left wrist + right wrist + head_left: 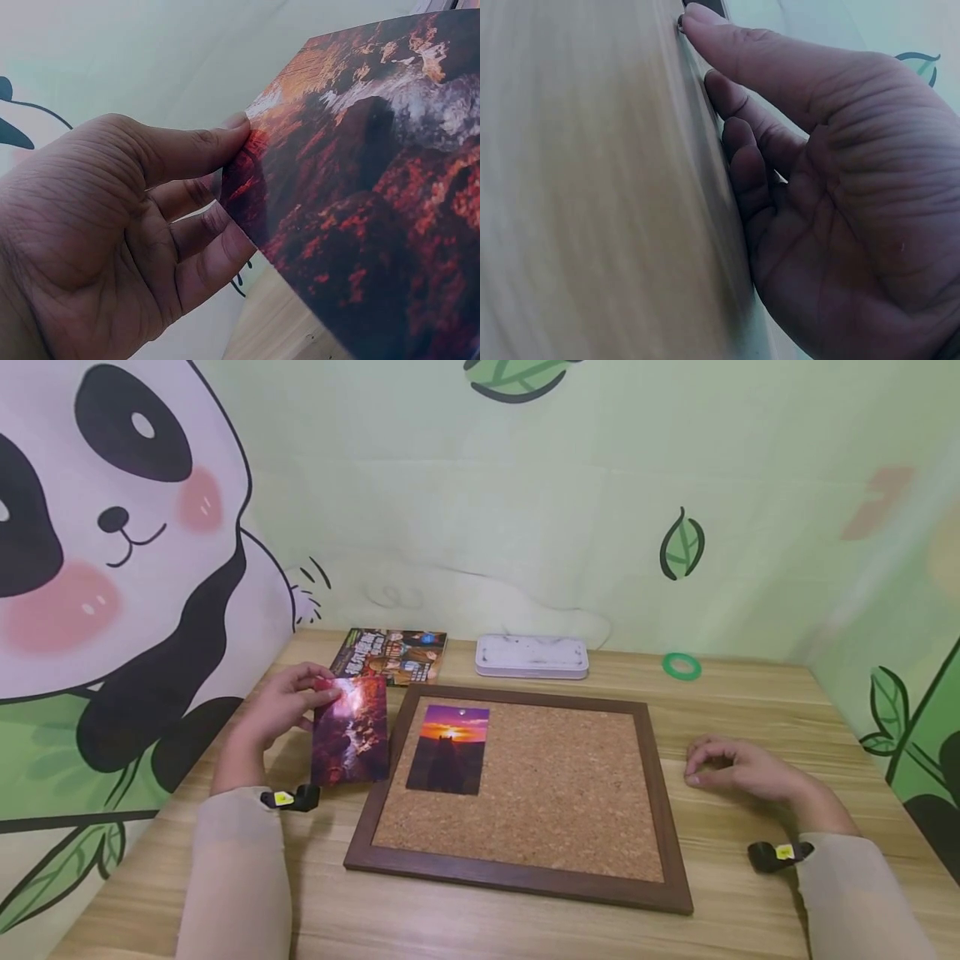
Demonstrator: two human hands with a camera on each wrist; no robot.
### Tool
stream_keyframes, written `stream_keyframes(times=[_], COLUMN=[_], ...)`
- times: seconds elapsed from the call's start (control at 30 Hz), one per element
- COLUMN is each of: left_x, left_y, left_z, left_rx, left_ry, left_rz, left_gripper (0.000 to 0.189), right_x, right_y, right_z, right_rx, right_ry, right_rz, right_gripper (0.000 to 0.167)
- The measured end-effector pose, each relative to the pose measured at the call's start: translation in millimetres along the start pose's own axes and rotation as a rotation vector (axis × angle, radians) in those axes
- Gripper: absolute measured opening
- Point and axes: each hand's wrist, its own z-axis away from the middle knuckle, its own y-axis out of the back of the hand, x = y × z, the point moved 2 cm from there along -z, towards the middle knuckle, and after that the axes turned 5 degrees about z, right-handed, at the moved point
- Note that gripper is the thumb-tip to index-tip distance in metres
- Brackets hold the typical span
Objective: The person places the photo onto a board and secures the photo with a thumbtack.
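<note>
My left hand (pixel 281 706) pinches a glossy photo (pixel 350 731) of a red rocky stream by its upper left edge, thumb on the front. It is held up just left of a framed corkboard (pixel 555 785). On the board's upper left, a sunset photo (pixel 447 750) hangs from a small pale pin (pixel 462 712) at its top. Right of the frame, my right hand (pixel 750 772) is low at the table, thumb and forefinger together. A tiny shiny pin-like thing (pixel 681 24) shows at the thumb tip in the right wrist view; its shape is mostly hidden.
Behind the board lie a colourful booklet (pixel 397 653), a white tin case (pixel 532 657) and a green tape roll (pixel 682 666). A printed backdrop (pixel 585 543) with a panda and leaves rises at the table's (pixel 322 893) back and sides.
</note>
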Motion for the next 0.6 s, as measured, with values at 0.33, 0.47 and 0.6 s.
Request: stream_keyframes(times=[0.33,0.47,0.6], left_x=[7.5,8.9,9.9], left_y=[-2.6,-3.6,-3.6], left_z=[2.7,2.3,1.5], left_rx=[0.024,0.053,0.056], left_ry=[-0.034,-0.062,-0.072], left_rz=[-0.016,-0.032,-0.012], left_gripper=[0.045,0.044,0.044], right_x=[1.9,1.9,3.6], right_y=[1.3,2.0,2.8], right_z=[0.4,1.4,1.8], right_rx=[0.017,0.032,0.062], right_ry=[0.012,0.010,-0.005], right_rz=[-0.021,-0.098,-0.163], right_gripper=[0.010,0.014,0.018])
